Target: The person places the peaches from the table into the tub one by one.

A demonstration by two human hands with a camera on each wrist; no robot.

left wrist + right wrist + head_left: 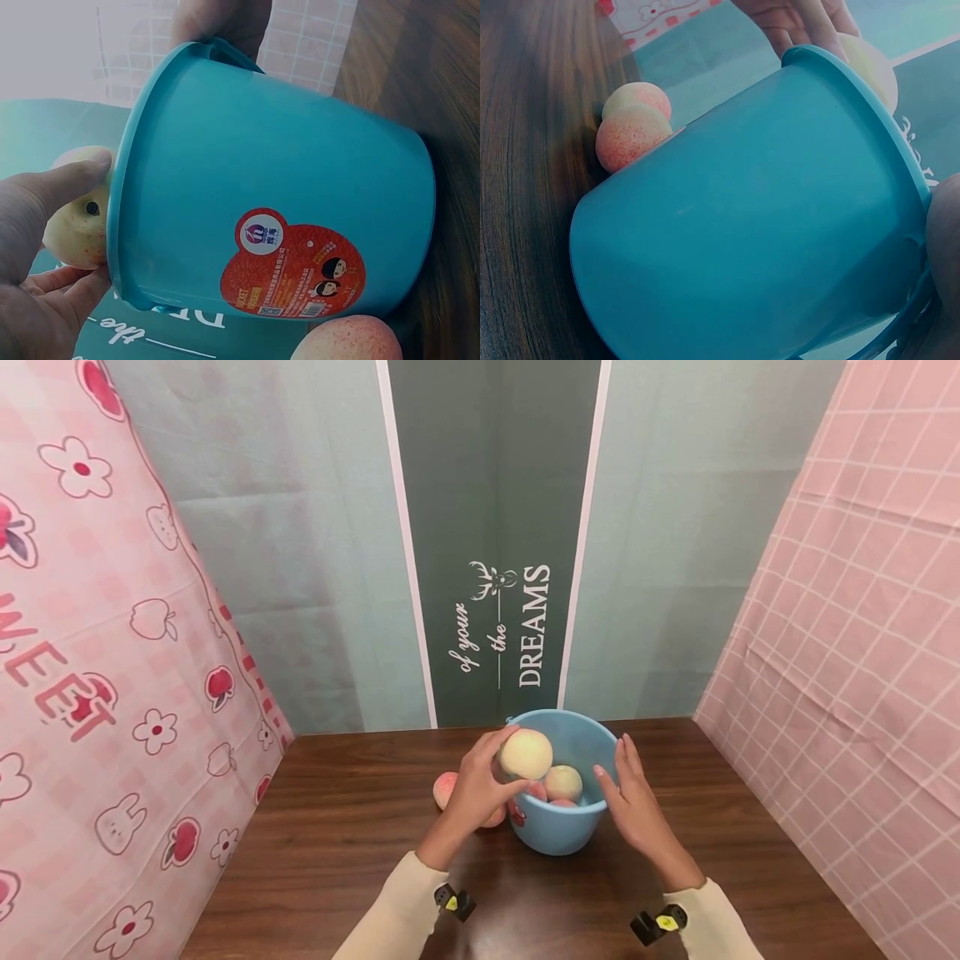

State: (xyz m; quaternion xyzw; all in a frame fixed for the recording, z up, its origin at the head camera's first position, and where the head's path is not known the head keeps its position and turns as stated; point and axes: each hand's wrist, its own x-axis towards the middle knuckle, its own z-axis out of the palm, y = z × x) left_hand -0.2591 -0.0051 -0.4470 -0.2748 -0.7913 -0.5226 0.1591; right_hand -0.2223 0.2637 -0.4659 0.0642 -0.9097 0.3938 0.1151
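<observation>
My left hand (477,783) holds a pale yellow peach (527,753) between thumb and fingers at the left rim of a light blue bucket (557,832). A small dark hole marks that peach's side in the left wrist view. Inside the bucket lie several more peaches, a pale one (563,783) showing most. My right hand (637,806) is at the opposite rim, its fingers straight, with the thumb over the bucket's mouth. In the left wrist view it shows beside the rim, near the handle (232,56).
Two pinkish peaches, a nearer one (632,138) and one behind it (639,96), sit on the dark wooden table (337,860) left of the bucket. Printed cloths stand around: a green back one (495,485), a pink patterned one (172,693) and a pink grid one (847,652).
</observation>
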